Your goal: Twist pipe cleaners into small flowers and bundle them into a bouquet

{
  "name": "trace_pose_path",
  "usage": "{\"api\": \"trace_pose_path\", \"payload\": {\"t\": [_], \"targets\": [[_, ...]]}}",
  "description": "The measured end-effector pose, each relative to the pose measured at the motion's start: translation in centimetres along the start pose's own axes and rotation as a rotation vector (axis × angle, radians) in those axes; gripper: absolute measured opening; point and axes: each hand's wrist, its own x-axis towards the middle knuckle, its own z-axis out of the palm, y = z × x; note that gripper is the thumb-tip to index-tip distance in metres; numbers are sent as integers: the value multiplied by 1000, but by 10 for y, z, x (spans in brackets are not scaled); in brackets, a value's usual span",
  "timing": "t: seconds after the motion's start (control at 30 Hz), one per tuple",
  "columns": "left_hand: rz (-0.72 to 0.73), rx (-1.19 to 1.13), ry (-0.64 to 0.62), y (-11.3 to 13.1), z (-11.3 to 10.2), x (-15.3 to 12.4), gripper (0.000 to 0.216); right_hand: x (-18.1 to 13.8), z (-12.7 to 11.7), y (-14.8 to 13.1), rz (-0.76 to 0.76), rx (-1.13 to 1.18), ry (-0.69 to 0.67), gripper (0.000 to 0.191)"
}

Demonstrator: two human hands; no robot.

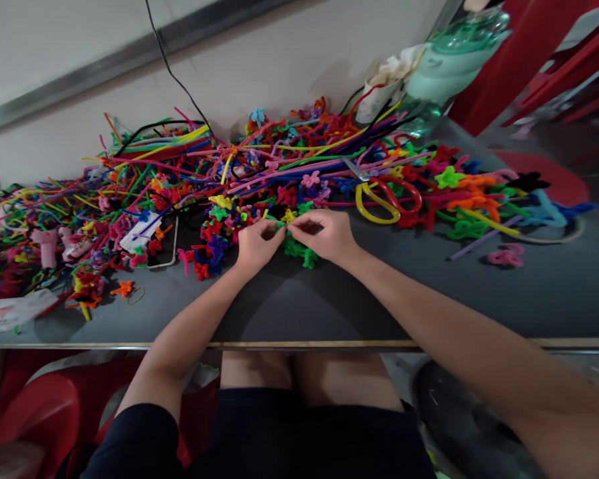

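Observation:
My left hand [257, 245] and my right hand [328, 234] meet fingertip to fingertip above the dark table. Both are closed in a pinch on a small piece of green pipe cleaner [281, 225], mostly covered by the fingers. Just below and behind the fingertips lie bent green pipe-cleaner shapes [307, 257]; whether they join the pinched piece I cannot tell. Left of my left hand is a cluster of red, blue and yellow twisted pipe-cleaner shapes [217, 243]. Scissors [387, 203] with yellow and red handles lie beyond my right hand.
A long heap of loose pipe cleaners [150, 156] runs along the wall. At the back right stand a green-tinted bottle [446, 70] and a paper cup [374, 103]. A plastic bag [17, 311] lies at the left, a pink shape [505, 255] at the right. The table edge [309, 344] is in front of my lap.

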Motion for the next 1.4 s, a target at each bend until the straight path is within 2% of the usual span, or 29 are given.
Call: {"api": "trace_pose_path", "payload": {"t": [0.1, 0.27, 0.47, 0.63, 0.7, 0.77, 0.9, 1.0, 1.1, 1.27, 1.4], "targets": [[-20, -19, 4, -2, -2, 0, 11, -1, 0, 1, 28, 41, -26, 18], [51, -101, -62, -3, -6, 3, 16, 6, -6, 10, 228, 340, -228, 28], [285, 31, -74, 3, -13, -2, 13, 10, -12, 12, 126, 366, -204, 28], [349, 47, -123, -1, -16, -2, 13, 3, -10, 14, 125, 250, -209, 26], [296, 47, -129, -3, -14, 0, 13, 2, -7, 16, 155, 260, -194, 26], [185, 5, -99, -5, -11, 2, 16, 3, -4, 17, 208, 330, -187, 29], [-81, -235, -77, -5, -3, 3, 34, 5, 5, 19, 251, 404, -238, 36], [-189, -356, -77, -4, 2, 2, 38, 5, 10, 19, 267, 365, -212, 35], [-194, -377, -83, -4, 4, 1, 37, 5, 13, 18, 305, 397, -152, 36], [-107, -288, -88, -9, 3, 4, 34, 8, 10, 21, 302, 398, -51, 36], [-158, -293, -141, -11, 1, 7, 31, 8, 6, 22, 281, 392, -73, 36]]}}
